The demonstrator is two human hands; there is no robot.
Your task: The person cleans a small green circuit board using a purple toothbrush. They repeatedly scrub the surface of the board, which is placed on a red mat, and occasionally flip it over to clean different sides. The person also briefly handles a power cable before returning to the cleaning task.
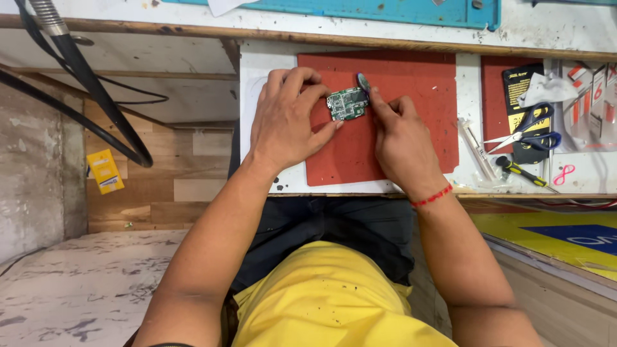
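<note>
Pretty clearly a small electronics repair bench, the kind you find in a phone-fixing stall. There's a red work mat [411, 141] laid on a scuffed white bench top [257, 77], and a little green circuit board [347, 103] sitting on it. Off to the side are blue-handled scissors [530, 132], a yellow-and-black screwdriver [522, 172], a syringe [476, 149] and small packets [591, 96]. A teal cutting mat [385, 11] lies at the back, thick black cables [96, 96] hang by the rough wood-panelled wall [160, 186].
</note>
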